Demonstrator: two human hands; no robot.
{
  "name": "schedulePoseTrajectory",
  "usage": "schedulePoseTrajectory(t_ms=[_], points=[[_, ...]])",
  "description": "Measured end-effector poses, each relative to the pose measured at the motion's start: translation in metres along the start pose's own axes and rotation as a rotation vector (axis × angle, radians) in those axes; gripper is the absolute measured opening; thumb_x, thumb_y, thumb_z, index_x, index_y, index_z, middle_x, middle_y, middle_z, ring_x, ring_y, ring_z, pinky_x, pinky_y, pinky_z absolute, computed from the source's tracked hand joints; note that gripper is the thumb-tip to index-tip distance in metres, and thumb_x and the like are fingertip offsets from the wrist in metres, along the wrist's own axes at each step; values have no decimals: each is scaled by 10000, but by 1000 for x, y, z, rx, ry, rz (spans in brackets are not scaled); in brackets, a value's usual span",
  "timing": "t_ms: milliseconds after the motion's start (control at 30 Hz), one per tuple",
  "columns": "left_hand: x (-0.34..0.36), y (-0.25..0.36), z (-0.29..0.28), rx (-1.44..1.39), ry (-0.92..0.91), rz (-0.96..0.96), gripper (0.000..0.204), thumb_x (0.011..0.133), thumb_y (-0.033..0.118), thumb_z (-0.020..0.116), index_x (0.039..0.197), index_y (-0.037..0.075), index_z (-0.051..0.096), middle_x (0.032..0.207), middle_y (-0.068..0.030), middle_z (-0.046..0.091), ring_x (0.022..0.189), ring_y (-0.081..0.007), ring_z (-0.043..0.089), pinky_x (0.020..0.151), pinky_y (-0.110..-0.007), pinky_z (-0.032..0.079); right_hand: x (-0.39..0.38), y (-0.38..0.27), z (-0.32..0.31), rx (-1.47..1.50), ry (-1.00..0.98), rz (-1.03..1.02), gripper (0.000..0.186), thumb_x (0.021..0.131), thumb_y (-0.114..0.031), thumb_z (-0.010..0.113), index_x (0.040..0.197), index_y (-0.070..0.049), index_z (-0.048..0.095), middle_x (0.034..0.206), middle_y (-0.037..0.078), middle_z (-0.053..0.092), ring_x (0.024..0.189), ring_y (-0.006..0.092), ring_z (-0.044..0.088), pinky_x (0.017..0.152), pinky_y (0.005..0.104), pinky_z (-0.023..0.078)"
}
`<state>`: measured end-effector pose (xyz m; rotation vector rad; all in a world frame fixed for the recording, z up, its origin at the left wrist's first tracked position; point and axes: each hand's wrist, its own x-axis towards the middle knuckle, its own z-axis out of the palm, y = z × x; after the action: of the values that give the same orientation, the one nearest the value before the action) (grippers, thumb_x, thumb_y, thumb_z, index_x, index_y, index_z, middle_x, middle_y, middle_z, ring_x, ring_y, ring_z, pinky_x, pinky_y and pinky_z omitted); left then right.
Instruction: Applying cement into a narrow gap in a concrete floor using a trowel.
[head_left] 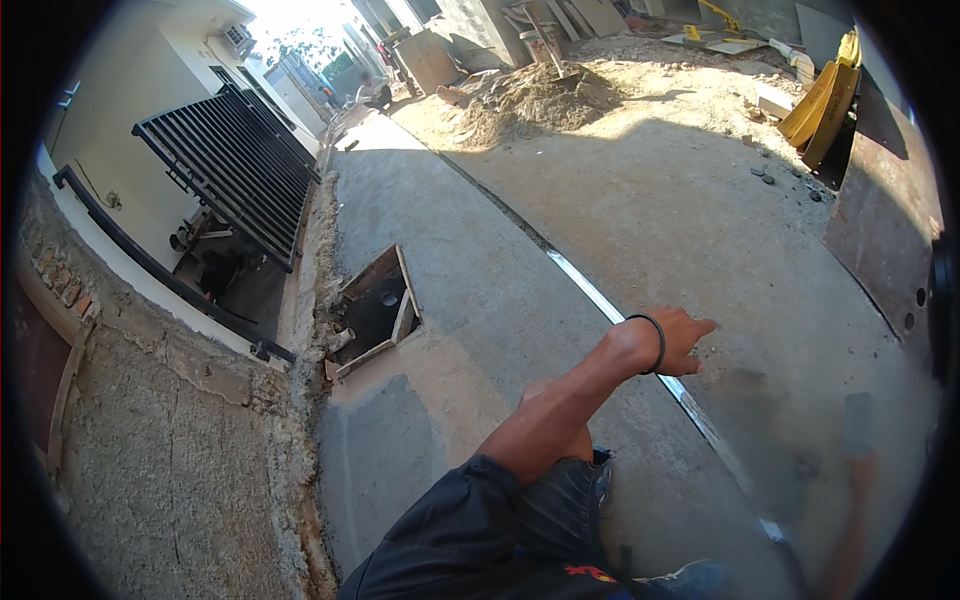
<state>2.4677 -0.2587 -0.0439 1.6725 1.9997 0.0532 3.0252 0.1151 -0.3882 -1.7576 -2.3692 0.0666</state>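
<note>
My left hand, with a black band at the wrist, reaches out over a long silver metal bar. Its index finger is stretched out, the thumb stands apart, and it appears to hold nothing. The bar lies along the seam between a smooth grey concrete strip and the rougher ground to the right. At the lower right, motion smears my right hand. A blurred grey flat piece shows right at its fingers; I cannot make out its kind or the grip.
A wood-framed square pit opens in the concrete at left. Beyond it stands a black barred gate. A sand heap lies at the back, a person near it. Yellow bent sheets and a brown board stand right.
</note>
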Motion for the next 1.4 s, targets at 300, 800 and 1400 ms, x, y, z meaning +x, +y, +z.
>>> schedulePoseTrajectory(t_ms=[300,800,1400], points=[[-2,-5,5,53,15,-3,685,888,313,651,1443,12,385,1188,-252,636,1126,-386,602,973,-444,471,-15,-43,-51,-98,-184,25,413,845,-216,682,1158,21,555,1120,248,604,1051,411,582,893,484,467],[-1,-2,7,48,12,-2,656,890,299,651,1424,6,406,1154,-260,646,1101,-385,617,951,-442,485,-31,-86,-89,-196,-362,64,430,894,-258,596,1216,25,568,1192,242,590,1128,390,558,970,484,444],[-1,-1,8,48,-33,-30,662,908,307,627,1448,18,375,1215,-258,619,1146,-375,596,974,-443,474,-18,-31,-26,-125,-131,-39,382,768,-146,725,1057,11,532,1040,267,602,995,438,598,864,495,485]])
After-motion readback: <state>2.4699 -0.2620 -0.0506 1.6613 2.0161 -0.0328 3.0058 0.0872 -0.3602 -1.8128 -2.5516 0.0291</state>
